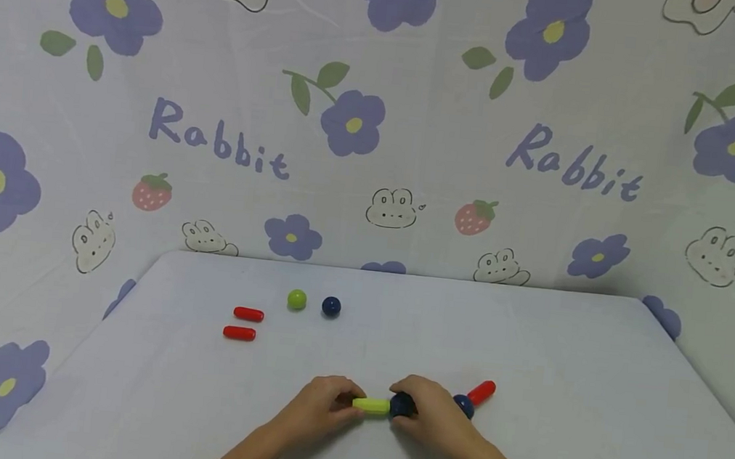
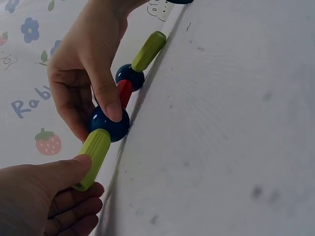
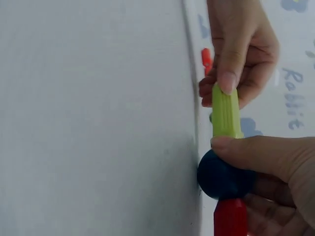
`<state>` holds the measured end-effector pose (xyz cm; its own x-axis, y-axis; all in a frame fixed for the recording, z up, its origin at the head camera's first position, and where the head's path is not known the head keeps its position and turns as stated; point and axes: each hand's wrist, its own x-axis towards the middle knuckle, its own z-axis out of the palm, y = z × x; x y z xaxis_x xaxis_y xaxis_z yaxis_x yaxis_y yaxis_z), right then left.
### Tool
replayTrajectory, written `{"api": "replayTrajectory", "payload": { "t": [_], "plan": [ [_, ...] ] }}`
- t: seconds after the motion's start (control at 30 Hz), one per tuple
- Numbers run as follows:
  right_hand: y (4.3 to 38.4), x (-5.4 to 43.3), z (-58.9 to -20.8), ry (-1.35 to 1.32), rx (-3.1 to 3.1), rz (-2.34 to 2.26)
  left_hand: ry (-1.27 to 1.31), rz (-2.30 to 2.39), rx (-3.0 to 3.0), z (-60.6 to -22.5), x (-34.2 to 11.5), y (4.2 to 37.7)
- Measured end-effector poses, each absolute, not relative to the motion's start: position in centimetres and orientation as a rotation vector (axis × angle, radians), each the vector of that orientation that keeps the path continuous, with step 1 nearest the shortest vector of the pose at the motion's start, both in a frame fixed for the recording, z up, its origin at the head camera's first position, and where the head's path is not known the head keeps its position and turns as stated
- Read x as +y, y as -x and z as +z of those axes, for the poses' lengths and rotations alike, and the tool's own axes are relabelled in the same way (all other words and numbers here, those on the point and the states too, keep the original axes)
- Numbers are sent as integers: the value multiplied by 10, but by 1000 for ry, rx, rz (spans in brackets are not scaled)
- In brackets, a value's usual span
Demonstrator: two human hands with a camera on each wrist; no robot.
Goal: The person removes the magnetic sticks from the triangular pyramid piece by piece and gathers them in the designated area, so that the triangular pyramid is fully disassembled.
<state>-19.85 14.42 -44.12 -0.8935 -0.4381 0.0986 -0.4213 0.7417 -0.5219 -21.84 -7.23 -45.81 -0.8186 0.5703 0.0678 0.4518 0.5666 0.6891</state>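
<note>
In the head view my left hand (image 1: pixel 326 404) pinches the outer end of a lime-green ridged rod (image 1: pixel 370 406) between thumb and fingers. Opposite it, my right hand (image 1: pixel 433 414) grips a dark blue ball (image 1: pixel 401 405) that meets the rod's other end. The left wrist view shows a red rod (image 2: pixel 125 92) leading from this ball to a second blue ball (image 2: pixel 130 77), with another lime-green rod (image 2: pixel 149 51) beyond. Past my right hand, the head view shows a blue ball (image 1: pixel 464 406) with a red rod (image 1: pixel 482 393) angled away; my hand hides the part between.
Two red rods (image 1: pixel 239 333) lie side by side at the left of the white table (image 1: pixel 579 365). A lime-green ball (image 1: pixel 297 299) and a loose blue ball (image 1: pixel 331 306) sit farther back. Behind the table hangs a flowered cloth (image 1: pixel 426 162).
</note>
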Motion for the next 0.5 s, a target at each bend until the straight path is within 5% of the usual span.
{"api": "replayTrajectory", "payload": {
  "t": [0.5],
  "plan": [
    [194, 150, -454, 759, 2924, -993, -853, 1291, 2621, -473, -73, 218]
  ]
}}
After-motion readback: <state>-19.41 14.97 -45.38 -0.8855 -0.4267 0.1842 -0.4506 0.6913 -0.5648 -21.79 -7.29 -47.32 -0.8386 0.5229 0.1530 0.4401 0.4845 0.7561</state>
